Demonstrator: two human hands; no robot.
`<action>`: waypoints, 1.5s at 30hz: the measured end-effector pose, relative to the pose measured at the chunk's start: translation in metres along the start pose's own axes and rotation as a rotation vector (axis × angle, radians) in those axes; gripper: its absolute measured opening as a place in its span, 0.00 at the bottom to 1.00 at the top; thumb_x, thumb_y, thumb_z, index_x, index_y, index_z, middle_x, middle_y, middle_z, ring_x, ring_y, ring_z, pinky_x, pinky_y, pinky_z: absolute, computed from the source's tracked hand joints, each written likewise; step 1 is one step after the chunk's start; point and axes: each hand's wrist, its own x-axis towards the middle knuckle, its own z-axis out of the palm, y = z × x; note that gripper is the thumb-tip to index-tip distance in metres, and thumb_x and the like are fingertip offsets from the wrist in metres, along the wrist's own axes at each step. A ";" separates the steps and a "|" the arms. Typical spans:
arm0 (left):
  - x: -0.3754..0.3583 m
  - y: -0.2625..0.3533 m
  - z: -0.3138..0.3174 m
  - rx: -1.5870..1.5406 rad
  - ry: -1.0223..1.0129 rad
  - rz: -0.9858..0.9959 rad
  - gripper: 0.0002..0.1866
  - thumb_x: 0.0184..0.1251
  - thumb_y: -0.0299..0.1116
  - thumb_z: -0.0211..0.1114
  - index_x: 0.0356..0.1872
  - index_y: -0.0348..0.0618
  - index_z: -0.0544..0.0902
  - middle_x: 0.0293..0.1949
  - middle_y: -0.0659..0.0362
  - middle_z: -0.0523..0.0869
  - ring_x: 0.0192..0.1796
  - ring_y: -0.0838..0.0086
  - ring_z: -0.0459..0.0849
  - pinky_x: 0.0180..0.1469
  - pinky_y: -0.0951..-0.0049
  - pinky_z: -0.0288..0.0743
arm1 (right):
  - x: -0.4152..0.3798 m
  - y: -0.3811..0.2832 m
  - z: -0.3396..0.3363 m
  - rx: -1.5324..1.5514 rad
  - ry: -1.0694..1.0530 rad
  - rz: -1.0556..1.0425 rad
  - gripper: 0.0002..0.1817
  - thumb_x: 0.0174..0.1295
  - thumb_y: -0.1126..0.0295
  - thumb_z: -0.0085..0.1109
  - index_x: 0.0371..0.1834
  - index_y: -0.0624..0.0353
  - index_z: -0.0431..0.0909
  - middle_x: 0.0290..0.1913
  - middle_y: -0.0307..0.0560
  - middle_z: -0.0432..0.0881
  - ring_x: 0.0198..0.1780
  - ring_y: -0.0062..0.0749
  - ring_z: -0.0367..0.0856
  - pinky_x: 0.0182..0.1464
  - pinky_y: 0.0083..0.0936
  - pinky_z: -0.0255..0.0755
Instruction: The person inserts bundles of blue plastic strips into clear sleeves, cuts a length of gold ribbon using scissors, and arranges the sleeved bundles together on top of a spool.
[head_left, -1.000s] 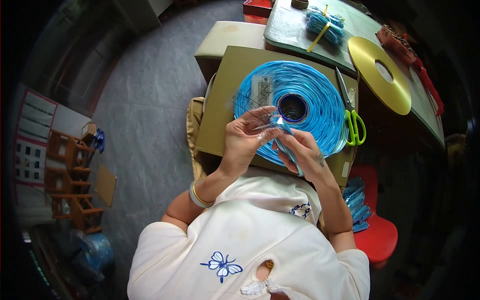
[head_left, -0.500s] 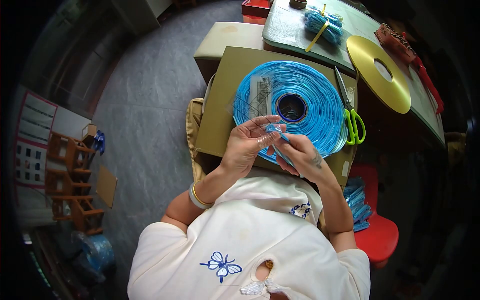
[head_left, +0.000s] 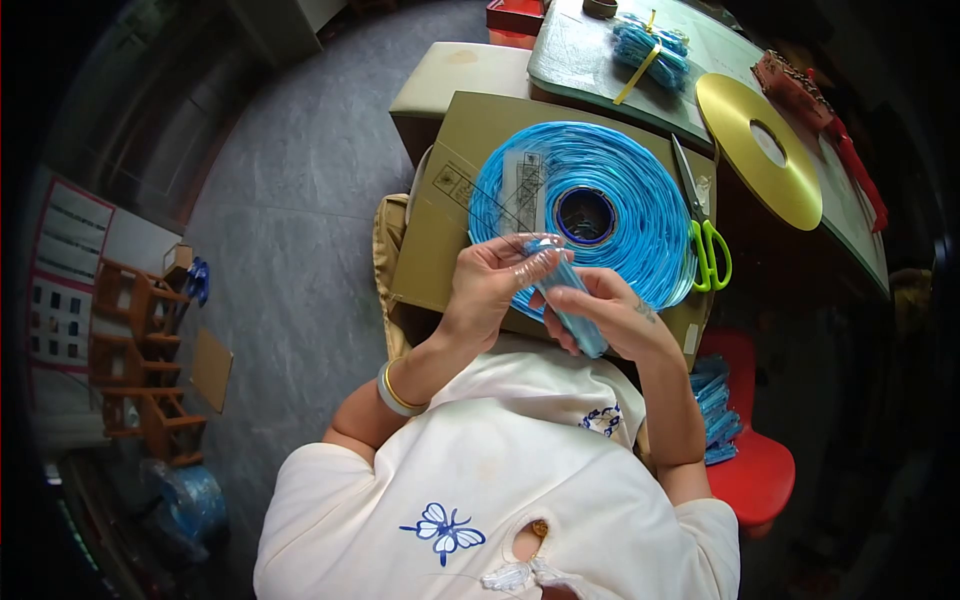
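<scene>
My left hand [head_left: 482, 285] pinches the upper end of a narrow blue bundle [head_left: 585, 332], with clear plastic around its fingers. My right hand [head_left: 625, 315] grips the same bundle lower down, fingers closed around its side. The bundle slants down to the right between the hands and looks shiny, like folded plastic strip. Clear film with black print [head_left: 455, 185] spreads up and left from my left fingertips; where it joins the bundle is hidden. Just beyond the hands lies a large reel of blue plastic strip [head_left: 635, 180] with a dark hollow core.
A cardboard box [head_left: 430, 265] bears the reel. Green-handled scissors [head_left: 711, 255] lie at its right. On the table [head_left: 570, 60] are a tied blue bundle [head_left: 650, 50] and a gold ribbon roll [head_left: 735, 115]. A red chair [head_left: 765, 465] holds more blue bundles [head_left: 715, 410].
The blue bundle now shows more fully between my hands, its lower end out past my right fingers. The printed clear film has spread further left over the box.
</scene>
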 end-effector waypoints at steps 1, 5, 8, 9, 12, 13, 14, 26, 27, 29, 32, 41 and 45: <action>0.000 0.000 -0.001 0.016 0.019 0.018 0.18 0.53 0.26 0.68 0.47 0.36 0.78 0.39 0.50 0.84 0.36 0.75 0.82 0.35 0.83 0.77 | 0.000 0.001 0.001 0.034 -0.013 -0.034 0.13 0.62 0.65 0.52 0.31 0.66 0.76 0.18 0.42 0.74 0.12 0.15 0.64 0.11 0.08 0.52; 0.004 0.007 -0.007 0.169 -0.013 0.021 0.16 0.53 0.27 0.68 0.45 0.35 0.79 0.39 0.50 0.84 0.35 0.74 0.82 0.37 0.83 0.77 | -0.003 -0.008 -0.020 -0.076 -0.177 0.119 0.11 0.62 0.67 0.53 0.31 0.67 0.76 0.17 0.41 0.73 0.12 0.15 0.64 0.12 0.08 0.54; 0.003 0.009 -0.007 0.207 -0.059 -0.014 0.15 0.54 0.27 0.68 0.43 0.34 0.79 0.38 0.50 0.84 0.35 0.74 0.83 0.38 0.84 0.77 | -0.002 -0.010 -0.023 -0.083 -0.235 0.193 0.11 0.62 0.68 0.53 0.32 0.67 0.76 0.17 0.41 0.73 0.12 0.16 0.64 0.12 0.08 0.54; 0.002 0.010 -0.005 0.192 -0.097 -0.049 0.14 0.54 0.27 0.67 0.42 0.34 0.80 0.38 0.50 0.84 0.35 0.74 0.83 0.38 0.84 0.77 | -0.002 -0.011 -0.023 -0.054 -0.235 0.215 0.11 0.62 0.68 0.53 0.32 0.67 0.76 0.17 0.42 0.73 0.13 0.16 0.64 0.12 0.09 0.55; 0.000 0.009 -0.003 0.162 -0.173 -0.118 0.12 0.54 0.27 0.67 0.40 0.34 0.80 0.38 0.51 0.84 0.35 0.74 0.83 0.39 0.83 0.77 | 0.000 -0.011 -0.024 0.001 -0.238 0.258 0.11 0.62 0.68 0.52 0.32 0.68 0.76 0.17 0.42 0.73 0.13 0.17 0.65 0.12 0.09 0.56; 0.000 0.007 -0.003 0.145 -0.119 -0.085 0.12 0.54 0.27 0.67 0.40 0.34 0.80 0.38 0.51 0.84 0.35 0.74 0.83 0.40 0.83 0.77 | 0.001 -0.010 -0.025 0.027 -0.236 0.245 0.11 0.62 0.68 0.52 0.32 0.68 0.76 0.17 0.42 0.73 0.13 0.17 0.65 0.12 0.09 0.56; 0.000 0.004 -0.004 0.129 -0.064 -0.052 0.11 0.55 0.26 0.67 0.39 0.34 0.80 0.37 0.51 0.84 0.35 0.75 0.83 0.40 0.83 0.77 | 0.002 -0.009 -0.027 0.053 -0.234 0.231 0.11 0.62 0.68 0.53 0.32 0.68 0.76 0.17 0.42 0.73 0.13 0.17 0.64 0.12 0.09 0.56; 0.003 0.010 -0.016 -0.010 0.083 0.009 0.11 0.56 0.27 0.65 0.40 0.34 0.80 0.38 0.51 0.84 0.38 0.73 0.84 0.40 0.80 0.81 | -0.006 -0.008 -0.023 -0.057 -0.070 0.103 0.15 0.63 0.62 0.51 0.29 0.65 0.75 0.16 0.42 0.72 0.13 0.17 0.63 0.12 0.10 0.56; 0.003 0.010 -0.015 -0.010 0.083 0.009 0.11 0.56 0.27 0.65 0.40 0.34 0.80 0.38 0.51 0.84 0.38 0.73 0.84 0.40 0.80 0.81 | -0.006 -0.008 -0.022 -0.058 -0.070 0.103 0.15 0.63 0.62 0.51 0.29 0.65 0.75 0.16 0.42 0.72 0.13 0.17 0.63 0.12 0.10 0.56; 0.002 0.009 -0.014 -0.073 0.089 -0.008 0.10 0.55 0.26 0.66 0.38 0.34 0.80 0.35 0.53 0.85 0.35 0.75 0.84 0.38 0.83 0.80 | -0.005 -0.010 -0.020 -0.068 -0.089 0.065 0.16 0.64 0.62 0.50 0.28 0.65 0.74 0.16 0.42 0.72 0.13 0.17 0.63 0.12 0.10 0.56; 0.001 0.010 -0.011 -0.138 0.096 -0.023 0.09 0.54 0.25 0.67 0.37 0.34 0.81 0.32 0.55 0.85 0.31 0.78 0.83 0.35 0.87 0.79 | -0.004 -0.011 -0.017 -0.081 -0.107 0.029 0.16 0.64 0.61 0.50 0.28 0.65 0.74 0.16 0.42 0.72 0.13 0.17 0.63 0.12 0.10 0.56; -0.002 0.015 -0.003 -0.058 0.113 0.091 0.13 0.54 0.24 0.66 0.41 0.34 0.80 0.34 0.53 0.85 0.33 0.76 0.84 0.38 0.81 0.81 | -0.004 -0.006 -0.012 -0.129 -0.029 -0.043 0.15 0.65 0.62 0.47 0.28 0.64 0.74 0.15 0.40 0.71 0.12 0.17 0.62 0.12 0.11 0.54; -0.003 0.023 -0.007 -0.079 0.071 0.013 0.13 0.54 0.24 0.66 0.42 0.33 0.80 0.34 0.52 0.85 0.33 0.75 0.84 0.38 0.80 0.81 | -0.005 -0.011 -0.014 -0.125 -0.046 -0.022 0.15 0.66 0.63 0.47 0.28 0.64 0.74 0.15 0.40 0.71 0.12 0.17 0.62 0.12 0.11 0.55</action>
